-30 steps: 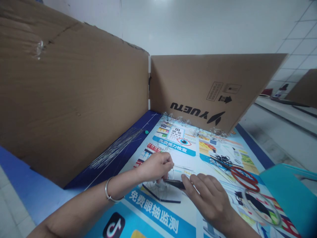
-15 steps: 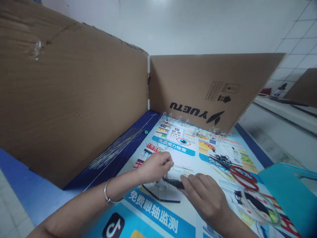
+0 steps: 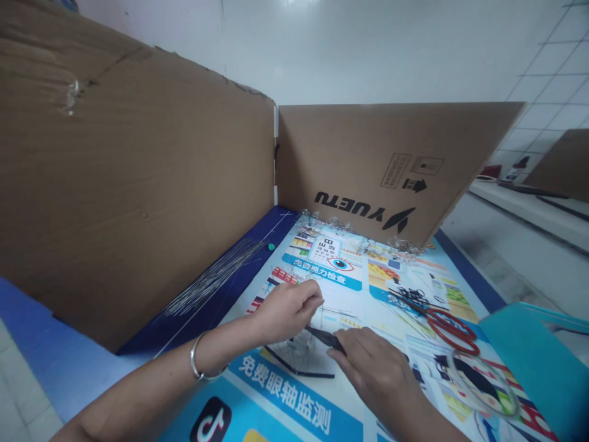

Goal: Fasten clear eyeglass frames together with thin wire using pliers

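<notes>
Near the middle of the printed sheet, my left hand (image 3: 288, 312) is closed, thumb and fingers pinched on a thin wire (image 3: 322, 316) that shows faintly beside the fingertips. My right hand (image 3: 375, 368) is wrapped round a slim black tool with a tapered tip (image 3: 326, 338); its exact kind is hard to make out. The tool's tip points left, just below my left fingers, close to the wire. Below both hands is a tangle of bent thin wire (image 3: 301, 351), partly hidden, with a dark strip (image 3: 299, 370) lying under it.
Long straight wires (image 3: 214, 276) lie in a bundle on the left. Red-handled scissors (image 3: 453, 331) rest beside a pile of black loops (image 3: 414, 298). A clear ring, possibly a tape roll (image 3: 510, 399), lies at right. Cardboard panels (image 3: 147, 184) stand left and behind, with wire pieces (image 3: 331, 222) along the back.
My right hand and the black tool have shifted slightly left and down, and the tool is tilted more steeply. My left hand keeps its pinch in nearly the same place.
</notes>
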A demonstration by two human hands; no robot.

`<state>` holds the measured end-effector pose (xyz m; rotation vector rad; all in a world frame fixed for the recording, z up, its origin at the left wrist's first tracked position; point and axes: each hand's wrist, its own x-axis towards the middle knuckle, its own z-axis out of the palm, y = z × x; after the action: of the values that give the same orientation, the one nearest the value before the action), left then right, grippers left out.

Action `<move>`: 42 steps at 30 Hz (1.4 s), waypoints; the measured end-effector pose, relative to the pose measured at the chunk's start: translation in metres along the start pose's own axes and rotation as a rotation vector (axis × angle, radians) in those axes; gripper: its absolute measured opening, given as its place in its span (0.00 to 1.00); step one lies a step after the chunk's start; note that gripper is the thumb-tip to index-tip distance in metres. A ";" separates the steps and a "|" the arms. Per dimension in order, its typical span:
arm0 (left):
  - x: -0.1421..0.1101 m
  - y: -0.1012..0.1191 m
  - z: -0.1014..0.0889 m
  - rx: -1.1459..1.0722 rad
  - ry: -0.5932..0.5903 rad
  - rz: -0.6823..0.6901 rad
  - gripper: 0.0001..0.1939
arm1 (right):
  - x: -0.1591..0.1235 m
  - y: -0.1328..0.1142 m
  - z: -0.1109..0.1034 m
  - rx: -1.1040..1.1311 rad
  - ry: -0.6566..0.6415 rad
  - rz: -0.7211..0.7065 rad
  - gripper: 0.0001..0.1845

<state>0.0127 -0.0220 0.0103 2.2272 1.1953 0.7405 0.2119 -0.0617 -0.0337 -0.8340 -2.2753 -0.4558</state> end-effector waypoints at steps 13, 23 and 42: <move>-0.002 0.003 -0.004 -0.002 -0.022 0.127 0.08 | -0.004 0.003 0.001 0.372 -0.231 0.253 0.13; 0.003 0.000 -0.009 -0.069 -0.020 -0.023 0.08 | 0.004 0.029 -0.040 0.336 -0.557 0.139 0.07; 0.008 -0.006 -0.009 -0.046 0.059 0.327 0.07 | -0.014 0.045 -0.029 0.318 -0.817 0.366 0.11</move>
<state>0.0070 -0.0107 0.0144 2.4053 0.8370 0.9546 0.2643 -0.0496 -0.0185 -1.4013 -2.6947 0.4991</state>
